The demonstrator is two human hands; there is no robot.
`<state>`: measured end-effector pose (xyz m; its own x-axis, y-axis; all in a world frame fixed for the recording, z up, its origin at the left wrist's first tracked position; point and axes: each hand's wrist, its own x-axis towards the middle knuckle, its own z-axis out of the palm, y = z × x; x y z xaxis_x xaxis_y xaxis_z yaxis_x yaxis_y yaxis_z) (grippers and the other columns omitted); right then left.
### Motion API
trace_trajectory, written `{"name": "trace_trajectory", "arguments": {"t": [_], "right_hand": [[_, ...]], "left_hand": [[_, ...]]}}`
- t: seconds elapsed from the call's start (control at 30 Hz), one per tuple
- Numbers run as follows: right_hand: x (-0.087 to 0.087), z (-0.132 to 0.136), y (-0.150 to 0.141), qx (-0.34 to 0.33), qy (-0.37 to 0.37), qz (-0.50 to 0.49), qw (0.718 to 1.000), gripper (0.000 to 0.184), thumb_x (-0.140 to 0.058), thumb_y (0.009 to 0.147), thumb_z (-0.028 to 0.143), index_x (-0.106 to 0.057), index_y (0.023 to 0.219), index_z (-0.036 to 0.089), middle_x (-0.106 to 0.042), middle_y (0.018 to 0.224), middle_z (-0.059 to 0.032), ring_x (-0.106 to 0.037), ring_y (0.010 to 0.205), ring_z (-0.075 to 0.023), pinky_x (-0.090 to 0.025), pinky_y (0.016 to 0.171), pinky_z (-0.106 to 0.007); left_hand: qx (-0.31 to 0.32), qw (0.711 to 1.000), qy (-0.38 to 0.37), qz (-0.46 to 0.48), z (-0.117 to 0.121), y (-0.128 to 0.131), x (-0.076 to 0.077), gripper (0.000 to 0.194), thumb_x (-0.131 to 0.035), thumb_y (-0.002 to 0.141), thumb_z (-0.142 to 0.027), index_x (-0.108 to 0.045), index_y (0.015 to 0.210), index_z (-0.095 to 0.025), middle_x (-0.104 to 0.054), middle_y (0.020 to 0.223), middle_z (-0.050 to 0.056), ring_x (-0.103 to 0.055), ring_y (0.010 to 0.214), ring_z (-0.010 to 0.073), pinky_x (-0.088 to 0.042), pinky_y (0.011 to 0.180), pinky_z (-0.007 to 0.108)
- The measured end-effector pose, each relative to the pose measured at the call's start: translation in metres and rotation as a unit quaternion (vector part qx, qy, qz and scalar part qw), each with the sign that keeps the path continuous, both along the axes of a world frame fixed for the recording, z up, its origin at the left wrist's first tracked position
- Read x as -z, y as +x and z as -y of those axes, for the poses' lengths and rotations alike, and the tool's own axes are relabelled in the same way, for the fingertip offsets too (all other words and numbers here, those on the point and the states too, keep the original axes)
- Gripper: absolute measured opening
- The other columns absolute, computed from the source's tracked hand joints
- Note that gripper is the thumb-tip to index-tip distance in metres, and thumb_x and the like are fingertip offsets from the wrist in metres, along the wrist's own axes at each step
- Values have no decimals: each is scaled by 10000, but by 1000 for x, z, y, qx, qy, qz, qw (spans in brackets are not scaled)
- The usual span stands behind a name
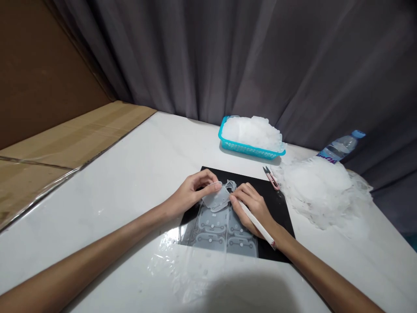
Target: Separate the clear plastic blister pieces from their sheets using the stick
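A translucent silicone sheet (211,228) of moulded pads lies on a black mat (280,213) in front of me. My left hand (192,191) is closed in a pinch on one loose translucent pad (216,198) lifted at the sheet's far end. My right hand (250,206) is closed round a thin white pen-like tool (259,226), its tip at the edge of that pad. The two hands almost touch over the pad.
Small pink-handled snips (271,177) lie at the mat's far right corner. A turquoise basket (249,150) heaped with translucent pieces stands behind, a loose heap (321,189) of them to the right, with a water bottle (340,148). Brown cardboard (65,134) borders the white table (124,182) at left.
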<state>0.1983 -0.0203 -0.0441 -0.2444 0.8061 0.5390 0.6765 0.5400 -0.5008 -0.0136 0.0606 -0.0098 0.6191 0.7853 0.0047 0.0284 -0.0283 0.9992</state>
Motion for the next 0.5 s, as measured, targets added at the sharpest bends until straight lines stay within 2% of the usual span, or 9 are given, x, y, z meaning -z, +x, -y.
{"name": "trace_trajectory", "arguments": {"t": [0.17, 0.27, 0.37, 0.5], "right_hand": [[-5, 1, 0, -16, -9, -31, 999, 208, -478, 1063, 186, -644, 938, 201, -628, 891, -60, -558, 854, -196, -480, 819, -362], [-8, 1, 0, -25, -16, -57, 998, 211, -492, 1056, 187, -633, 900, 200, -616, 864, -49, -556, 840, -191, -468, 807, -354], [-10, 0, 1, -23, -33, -84, 996, 215, -509, 1048, 195, -623, 866, 204, -604, 844, -37, -552, 824, -186, -454, 796, -347], [-9, -2, 3, -24, -51, -101, 993, 215, -516, 1046, 208, -621, 858, 209, -598, 837, -28, -548, 810, -183, -439, 794, -347]], "left_hand": [[8, 1000, 14, -2, 0, -1, 0, 263, -709, 945, -430, -615, 905, -189, -600, 834, 3, -535, 791, 160, -379, 737, 305], [20, 1000, 23, 2, -1, -2, 2, 237, -673, 980, -422, -583, 1002, -204, -555, 813, -22, -507, 773, 148, -379, 734, 298], [44, 999, 26, -4, -1, -4, 6, 277, -709, 967, -399, -545, 1110, -228, -519, 815, -46, -496, 776, 137, -389, 737, 284], [79, 996, 22, -38, 2, -4, 6, 283, -724, 956, -418, -581, 1077, -207, -566, 902, -19, -533, 823, 137, -422, 734, 272]]}}
